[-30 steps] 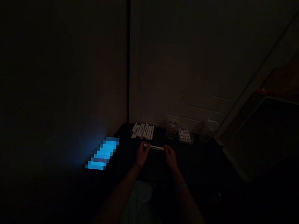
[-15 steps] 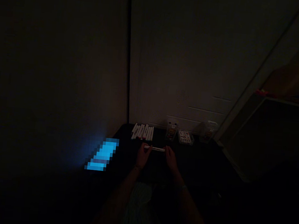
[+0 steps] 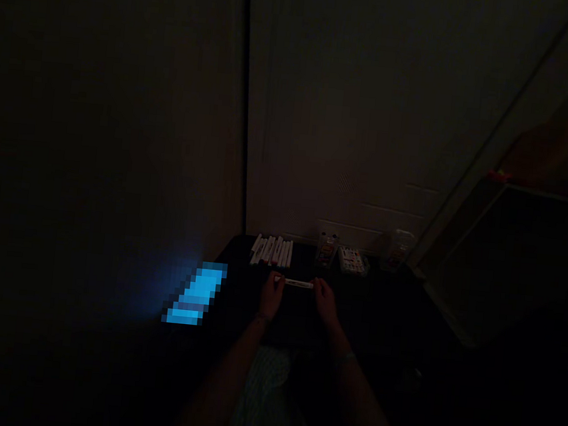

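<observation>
A white marker (image 3: 299, 283) is held level between my two hands above the dark table. My left hand (image 3: 271, 295) is closed on its left end, and my right hand (image 3: 324, 300) pinches the right end. Dark lettering shows along the middle of the barrel, but it is too dim to read. Beyond my left hand, several white markers (image 3: 271, 250) lie side by side near the back of the table. Both ends of the held marker are partly hidden by my fingers.
Past my right hand stand a clear pack (image 3: 327, 251) with dark tops and a flat box (image 3: 353, 260) with small printing. Another clear container (image 3: 399, 249) is farther right by the wall. A glowing blue screen (image 3: 196, 294), pixelated, is at the left. The room is very dark.
Both hands stay nearly in place with the marker between them. The fingers of my left hand have shifted slightly at its end. The light has dimmed a little.
</observation>
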Demonstrator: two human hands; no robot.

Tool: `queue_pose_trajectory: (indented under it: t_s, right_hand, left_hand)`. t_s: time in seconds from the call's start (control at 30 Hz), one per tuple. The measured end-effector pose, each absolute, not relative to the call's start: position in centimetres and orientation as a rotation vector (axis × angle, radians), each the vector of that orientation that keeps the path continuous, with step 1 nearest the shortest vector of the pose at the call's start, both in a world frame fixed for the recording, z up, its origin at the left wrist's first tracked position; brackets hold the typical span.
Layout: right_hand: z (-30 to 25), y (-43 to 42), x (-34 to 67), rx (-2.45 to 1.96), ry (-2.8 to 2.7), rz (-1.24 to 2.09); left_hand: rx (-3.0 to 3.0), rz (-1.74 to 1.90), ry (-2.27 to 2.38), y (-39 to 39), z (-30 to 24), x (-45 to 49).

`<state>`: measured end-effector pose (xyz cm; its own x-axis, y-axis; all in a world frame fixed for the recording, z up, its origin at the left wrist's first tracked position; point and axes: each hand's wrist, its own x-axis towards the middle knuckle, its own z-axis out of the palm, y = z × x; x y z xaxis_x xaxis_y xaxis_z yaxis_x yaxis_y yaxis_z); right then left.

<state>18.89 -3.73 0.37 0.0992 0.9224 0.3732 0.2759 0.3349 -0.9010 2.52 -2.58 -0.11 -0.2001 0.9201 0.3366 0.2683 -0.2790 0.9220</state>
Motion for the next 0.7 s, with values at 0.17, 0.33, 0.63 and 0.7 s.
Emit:
queue_pose_trajectory:
  t_s: [0.17, 0.33, 0.63, 0.7]
  right_hand:
    - [0.30, -3.65, 18.96, -1.192, -1.423, 0.678]
    - [0.24, -3.58, 18.98, -1.190, -1.421, 0.675]
    - [0.27, -3.71, 18.99, -1.187, -1.416, 0.693]
    - [0.16, -3.66, 18.97, -1.185, -1.415, 0.687]
  left_hand:
    - [1.486, 1.517, 1.392, -2.85, 0.30, 2.70]
    - [1.476, 1.525, 1.391, -2.99, 0.42, 2.82]
    - [1.496, 1.526, 1.415, -2.85, 0.19, 2.75]
    - [1.508, 1.512, 1.427, -2.75, 0.06, 2.70]
